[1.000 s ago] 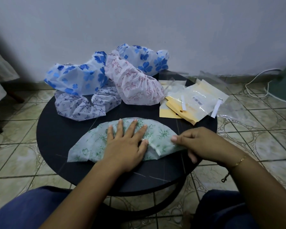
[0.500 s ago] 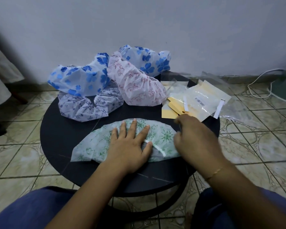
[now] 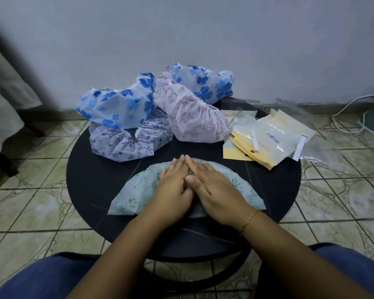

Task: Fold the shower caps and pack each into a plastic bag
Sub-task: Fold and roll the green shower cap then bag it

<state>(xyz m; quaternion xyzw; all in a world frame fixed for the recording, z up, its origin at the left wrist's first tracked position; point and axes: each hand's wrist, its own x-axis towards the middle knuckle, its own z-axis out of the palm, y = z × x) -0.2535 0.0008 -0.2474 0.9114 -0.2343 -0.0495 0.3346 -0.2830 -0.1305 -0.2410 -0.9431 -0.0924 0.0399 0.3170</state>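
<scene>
Green shower cap (image 3: 136, 190), folded to a half-circle at the table's (image 3: 91, 180) 6 o'clock edge: I press my left hand (image 3: 174, 186) and right hand (image 3: 214, 190) flat, fingers straight, gripping nothing, apparently to smooth it for the next fold.

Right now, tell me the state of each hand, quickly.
Left hand: open, fingers straight, pressing flat on the green-patterned shower cap.
Right hand: open, fingers straight, pressing the same cap.
</scene>
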